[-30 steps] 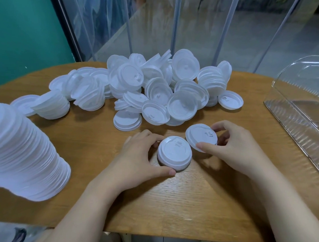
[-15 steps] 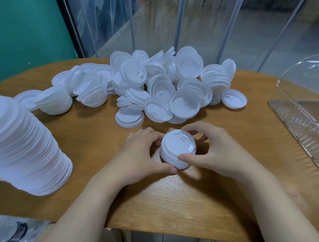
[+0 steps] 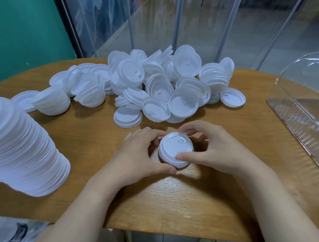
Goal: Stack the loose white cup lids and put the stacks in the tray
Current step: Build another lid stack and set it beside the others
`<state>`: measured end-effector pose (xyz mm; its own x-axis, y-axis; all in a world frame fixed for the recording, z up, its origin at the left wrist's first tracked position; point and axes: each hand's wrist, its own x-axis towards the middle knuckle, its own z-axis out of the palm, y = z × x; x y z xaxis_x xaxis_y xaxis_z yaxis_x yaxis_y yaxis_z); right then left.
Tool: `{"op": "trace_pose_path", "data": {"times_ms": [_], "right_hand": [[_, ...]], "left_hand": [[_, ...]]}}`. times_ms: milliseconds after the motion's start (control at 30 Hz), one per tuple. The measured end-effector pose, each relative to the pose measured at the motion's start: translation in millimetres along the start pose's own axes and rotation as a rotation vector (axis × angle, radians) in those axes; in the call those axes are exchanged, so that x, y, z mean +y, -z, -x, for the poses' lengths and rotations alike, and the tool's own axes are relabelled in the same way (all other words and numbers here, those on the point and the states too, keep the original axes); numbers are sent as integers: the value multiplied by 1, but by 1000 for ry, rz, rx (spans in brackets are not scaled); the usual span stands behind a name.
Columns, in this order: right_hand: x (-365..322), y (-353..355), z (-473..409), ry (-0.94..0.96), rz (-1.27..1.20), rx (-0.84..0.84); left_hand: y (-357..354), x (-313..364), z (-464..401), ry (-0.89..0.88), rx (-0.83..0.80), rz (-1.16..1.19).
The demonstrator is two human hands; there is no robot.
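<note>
A short stack of white cup lids (image 3: 175,149) sits on the wooden table near its front edge. My left hand (image 3: 136,156) curls round the stack's left side, thumb at its near rim. My right hand (image 3: 213,151) grips the right side, thumb on the top lid's near edge. Beyond them lies a heap of loose white lids (image 3: 153,88). A tall leaning stack of lids (image 3: 23,152) stands at the left. The clear plastic tray (image 3: 304,114) lies at the right edge of the table.
The round wooden table (image 3: 158,197) ends just below my forearms. Smaller partial lid stacks (image 3: 52,101) lie at the back left. One single lid (image 3: 232,96) rests at the heap's right. Glass panels and a green wall stand behind the table.
My right hand carried a single lid from the right onto the short stack and now holds the stack together with my left hand.
</note>
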<state>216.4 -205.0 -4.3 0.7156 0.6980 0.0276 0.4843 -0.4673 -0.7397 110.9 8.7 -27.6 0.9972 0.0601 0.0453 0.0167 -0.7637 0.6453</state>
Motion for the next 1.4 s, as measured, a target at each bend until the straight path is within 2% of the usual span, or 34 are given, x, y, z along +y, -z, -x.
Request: {"op": "trace_pose_path", "data": {"times_ms": [100,200,300,400,500,633,933,1133,1400], "right_hand": [[8,2,-9,151,9,267],[20,0,-24,206,318,469],[29,-6,-40,265,583,444],[34,-12,-46,227,651,408],[36,-16,-47,220,678,487],[35,-13,-51,250,618,605],[27,-6,-44,276,456,592],[20,5,-27,150,143,487],[9,18,-6,124,-228,495]], "left_hand": [[0,0,0,14,3,5],[-1,1,1,3,12,1],[-3,0,2,-20,15,-31],[-2,2,3,-20,14,-47],[0,5,2,-15,5,-45],[1,5,3,-13,-5,-38],[0,2,2,2,-12,-71],[-1,1,2,3,-12,-56],[-3,3,1,2,1,-50]]}}
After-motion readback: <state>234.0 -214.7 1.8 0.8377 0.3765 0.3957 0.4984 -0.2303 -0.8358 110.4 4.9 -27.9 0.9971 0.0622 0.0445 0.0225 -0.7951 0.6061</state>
